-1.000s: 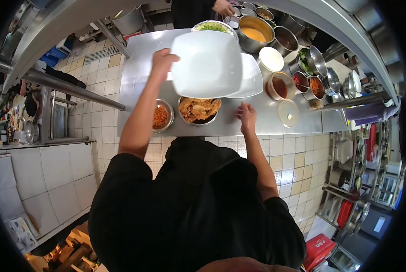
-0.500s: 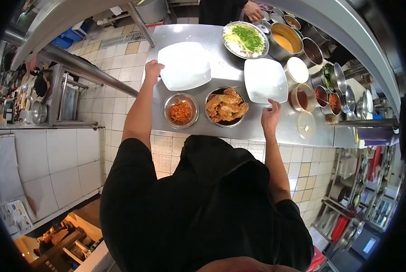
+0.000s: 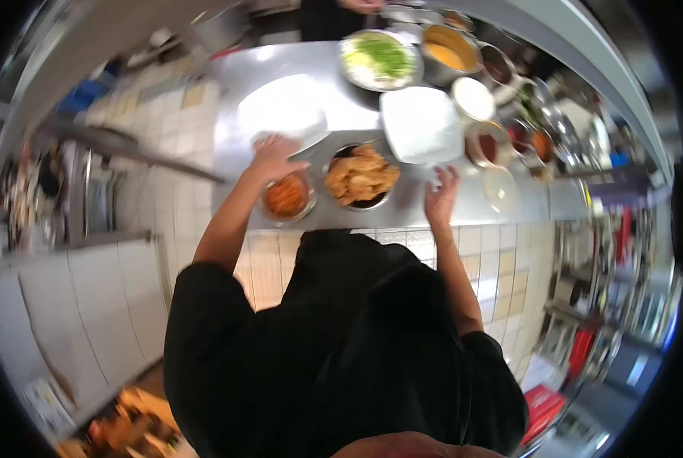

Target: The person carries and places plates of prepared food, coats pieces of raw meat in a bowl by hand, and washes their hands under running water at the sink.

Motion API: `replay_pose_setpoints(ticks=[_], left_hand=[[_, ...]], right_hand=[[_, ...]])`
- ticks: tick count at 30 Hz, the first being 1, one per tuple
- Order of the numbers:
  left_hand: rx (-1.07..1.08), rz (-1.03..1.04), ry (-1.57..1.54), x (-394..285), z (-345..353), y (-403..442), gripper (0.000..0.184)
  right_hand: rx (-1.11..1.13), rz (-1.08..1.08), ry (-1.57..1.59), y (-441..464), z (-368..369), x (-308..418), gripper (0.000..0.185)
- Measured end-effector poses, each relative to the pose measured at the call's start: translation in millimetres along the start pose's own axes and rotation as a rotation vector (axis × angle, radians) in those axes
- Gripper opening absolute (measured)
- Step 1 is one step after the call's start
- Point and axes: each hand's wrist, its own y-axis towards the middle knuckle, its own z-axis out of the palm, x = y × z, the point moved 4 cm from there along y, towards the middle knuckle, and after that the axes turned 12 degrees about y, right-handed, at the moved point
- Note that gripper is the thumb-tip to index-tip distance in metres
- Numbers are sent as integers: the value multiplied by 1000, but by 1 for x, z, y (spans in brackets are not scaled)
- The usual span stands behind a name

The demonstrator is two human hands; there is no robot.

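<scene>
We find left hand (image 3: 276, 158) and right hand (image 3: 439, 200) released, and advise lifting the left clear of the bowl (image 3: 309, 204).

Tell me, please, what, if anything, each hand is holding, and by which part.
Nothing appears held: the left hand is spread open at the near edge of the left plate, and the right hand is open near the right plate.

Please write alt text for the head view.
A person's left hand is open at the edge of one white plate, the right hand open near another plate, with golden fried food in a bowl between them on a steel table.
</scene>
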Motion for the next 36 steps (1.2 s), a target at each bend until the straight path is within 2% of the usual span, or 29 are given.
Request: replay_pose_setpoints(ticks=[2,3,4,6,7,10,12,14,16,18,19,20,22,23,24,25,26,28,30,32,34,36], left_hand=[[-64,45,21,2,0,3,53],[78,58,81,-4,-12,6,48],[-88,147,28,10,5,8,43],[-133,183,36,26,17,16,38],[30,158,131,22,0,11,40],[-156,156,-127,46,6,6,31],[-94,-77,-564,37,-12,1,29],[-178,-145,-561,53,-15,5,24],[-289,-72,-643,53,-34,7,21],[-362,-161,-473,-27,-98,-9,23],[-328,-178,-509,-67,-118,-13,22],[-297,-201,-548,-113,-130,-17,20],[-153,-34,-581,-214,-125,-9,17],[-36,37,-703,-251,-92,5,16],[88,375,-469,-317,-82,3,33],[304,478,-281,-385,-77,-10,56],[276,739,-8,-417,-41,0,68],[455,781,22,-507,-45,9,64],[428,856,-361,-569,-60,43,60],[289,758,-603,-633,-137,56,44],[44,700,-635,-670,-189,86,38],[-48,714,-783,-698,-225,109,30]], right_hand=[[-2,-93,-194,-15,-3,3,41],[-34,-29,-73,-20,-8,5,41],[-23,98,-1,-24,-13,9,41],[-2,245,20,-24,-32,27,37],[-15,207,-12,-27,-38,33,32],[-57,276,71,-30,-71,32,29],[-111,260,105,-34,-96,19,24],[-149,291,102,-43,-123,4,20],[-175,351,120,-60,-158,-20,18],[-193,411,102,-91,-190,-62,18],[-194,431,71,-108,-207,-91,20],[-217,532,171,-126,-228,-110,23],[-269,705,321,-169,-259,-149,30],[-309,781,368,-189,-274,-167,35],[-315,860,413,-204,-291,-172,41],[-368,862,446,-221,-304,-182,40],[-298,946,398,-236,-316,-195,28],[-273,725,148,-259,-338,-209,22],[-277,744,154,-275,-363,-211,33],[-308,822,347,-280,-387,-227,29],[-396,964,625,-273,-414,-228,27],[-425,976,623,-253,-444,-234,22]])
